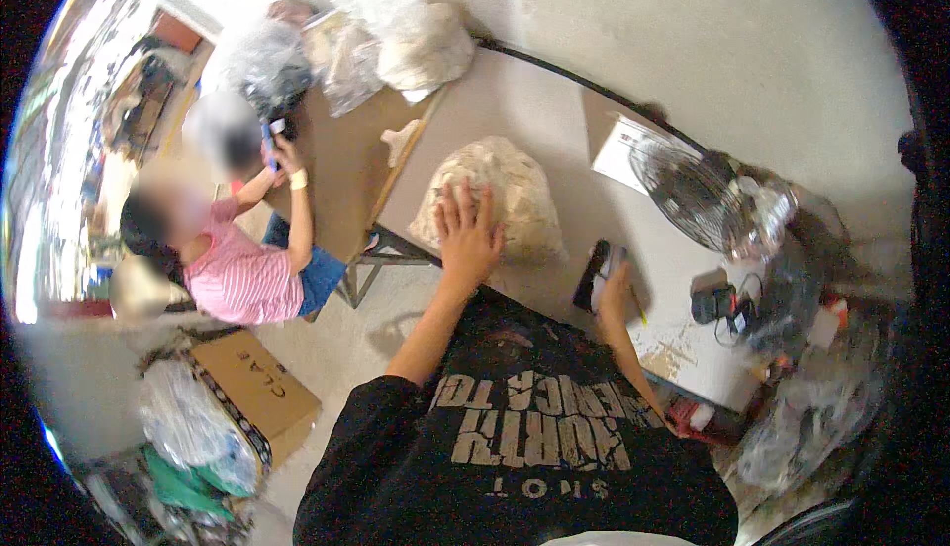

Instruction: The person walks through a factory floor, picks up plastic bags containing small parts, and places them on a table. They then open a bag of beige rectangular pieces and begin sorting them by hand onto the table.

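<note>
Left hand flat, fingers spread, on a lumpy cream sack in mid-tabletop — long axis running away from the body. Right hand closed around a dark, slim phone, pointing up-left, just right of the sack. Brown cardboard box on floor, lower left — white flat package beside the metal fan.

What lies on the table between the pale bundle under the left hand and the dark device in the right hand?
In the head view, only bare table separates the bundle from the device.
</note>
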A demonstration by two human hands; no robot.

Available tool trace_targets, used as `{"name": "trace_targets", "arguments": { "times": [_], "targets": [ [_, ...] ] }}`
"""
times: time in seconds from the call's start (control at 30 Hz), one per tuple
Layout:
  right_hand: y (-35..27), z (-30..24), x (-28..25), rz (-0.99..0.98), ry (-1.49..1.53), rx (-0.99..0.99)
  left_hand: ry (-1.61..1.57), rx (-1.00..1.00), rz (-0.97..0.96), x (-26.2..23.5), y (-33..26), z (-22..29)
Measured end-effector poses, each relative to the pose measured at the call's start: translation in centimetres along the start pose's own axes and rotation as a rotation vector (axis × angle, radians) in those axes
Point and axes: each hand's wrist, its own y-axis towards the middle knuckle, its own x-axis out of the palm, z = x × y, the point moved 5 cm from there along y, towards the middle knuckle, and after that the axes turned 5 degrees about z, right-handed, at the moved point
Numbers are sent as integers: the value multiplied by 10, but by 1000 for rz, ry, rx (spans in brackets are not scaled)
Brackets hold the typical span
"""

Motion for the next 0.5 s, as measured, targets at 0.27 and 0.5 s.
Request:
{"name": "trace_targets", "arguments": {
  "times": [0.27,0.5],
  "targets": [
    [22,29,-5,304,226,-246,-72,-22,6,-4,-7,-7],
    [3,7,-17,225,304,-57,-137,0,-28,-14,-3,-11]
  ]
}}
